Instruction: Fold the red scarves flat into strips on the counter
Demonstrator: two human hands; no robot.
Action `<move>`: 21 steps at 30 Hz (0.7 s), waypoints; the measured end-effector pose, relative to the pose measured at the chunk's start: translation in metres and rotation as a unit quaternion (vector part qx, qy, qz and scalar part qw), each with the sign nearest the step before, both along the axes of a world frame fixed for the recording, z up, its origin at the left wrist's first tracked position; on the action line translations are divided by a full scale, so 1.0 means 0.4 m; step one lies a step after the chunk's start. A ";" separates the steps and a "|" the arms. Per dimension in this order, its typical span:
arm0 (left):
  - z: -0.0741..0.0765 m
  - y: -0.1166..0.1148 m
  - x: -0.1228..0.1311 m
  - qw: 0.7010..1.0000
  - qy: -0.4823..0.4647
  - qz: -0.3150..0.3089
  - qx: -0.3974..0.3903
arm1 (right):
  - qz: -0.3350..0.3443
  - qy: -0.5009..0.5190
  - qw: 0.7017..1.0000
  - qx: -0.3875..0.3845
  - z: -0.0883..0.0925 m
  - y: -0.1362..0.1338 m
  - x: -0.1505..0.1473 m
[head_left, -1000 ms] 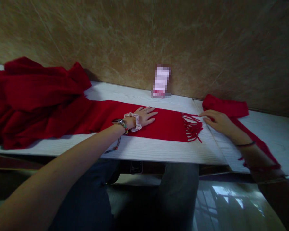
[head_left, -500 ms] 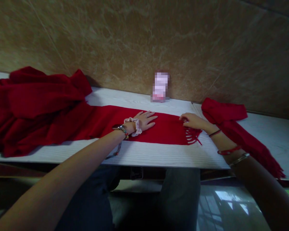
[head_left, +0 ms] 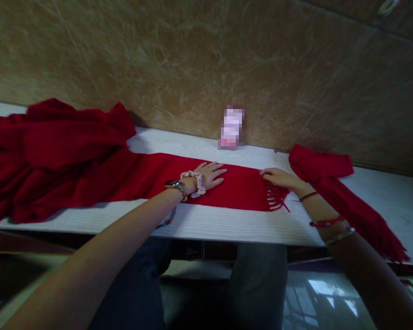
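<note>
A red fringed scarf (head_left: 241, 188) lies flat along the white wood-grain table. My left hand (head_left: 209, 175) is pressed flat on it with the fingers spread, a scrunchie and a watch around the wrist. At the scarf's right end, my right hand (head_left: 277, 178) pinches the fringe near the far corner, thumb and fingers together. The fringe's loose strands (head_left: 277, 197) hang out below that hand on the tabletop. Toward the left, the scarf runs into a heap of crumpled red cloth (head_left: 62, 160); where one ends and the other begins I cannot tell.
Another red fringed scarf (head_left: 354, 208), folded over, lies to the right beyond my right forearm. A blurred-out pink phone-like object (head_left: 231, 128) leans against the brown marble wall (head_left: 179, 64). The white table's (head_left: 227, 227) front edge runs just above my legs.
My right hand's fingers have closed together on the fringe at the scarf's corner. My left hand stays flat on the scarf. The whole view has shifted slightly.
</note>
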State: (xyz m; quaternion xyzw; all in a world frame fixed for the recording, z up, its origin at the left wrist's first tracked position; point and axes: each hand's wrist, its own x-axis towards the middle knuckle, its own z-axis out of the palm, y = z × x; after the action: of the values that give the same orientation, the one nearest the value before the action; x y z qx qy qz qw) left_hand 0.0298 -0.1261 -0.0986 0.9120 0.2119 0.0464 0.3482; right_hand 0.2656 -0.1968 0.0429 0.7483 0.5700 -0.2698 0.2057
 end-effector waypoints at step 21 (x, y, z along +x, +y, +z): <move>0.003 -0.005 -0.005 1.000 0.010 0.000 0.017 | -0.140 -0.177 0.959 0.173 0.091 -0.045 0.103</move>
State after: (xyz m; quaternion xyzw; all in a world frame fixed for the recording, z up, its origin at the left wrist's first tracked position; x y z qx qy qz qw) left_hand 0.0278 -0.1281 -0.0974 0.9180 0.2147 0.0404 0.3309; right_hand 0.3069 -0.2149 0.0791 0.8808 0.4515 -0.0562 0.1310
